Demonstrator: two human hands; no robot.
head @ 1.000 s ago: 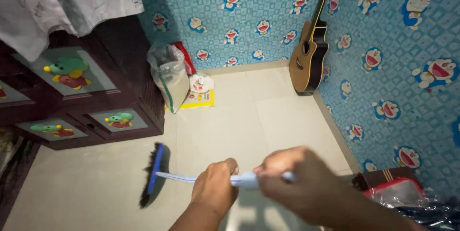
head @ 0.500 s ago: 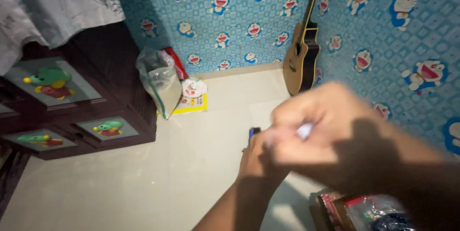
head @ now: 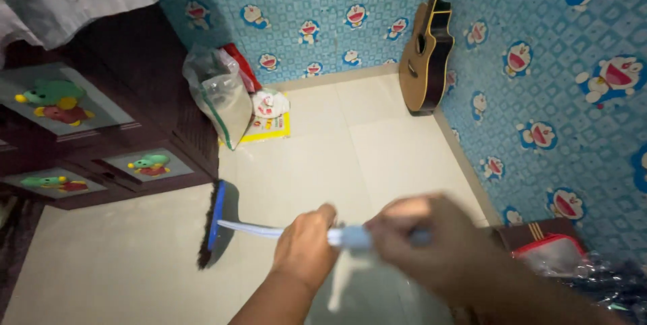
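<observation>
Both of my hands grip the pale blue handle (head: 253,230) of a broom. My left hand (head: 306,247) holds it further down the shaft, and my right hand (head: 424,244), blurred, closes around the upper end. The broom's head (head: 213,224), blue-backed with dark bristles, rests on the cream floor tiles (head: 364,150) to the left, close to the corner of the dark wooden cabinet (head: 128,129).
A clear plastic bag (head: 226,106) and a small yellow-and-white packet (head: 268,119) lean by the cabinet near the back wall. A guitar (head: 426,55) stands in the right corner against cartoon-patterned blue wallpaper. A red-trimmed bag (head: 556,251) lies at lower right.
Half a second ago my hands were raised with the broom head swung to the middle of the floor; now they are lower and the head is back on the left near the cabinet.
</observation>
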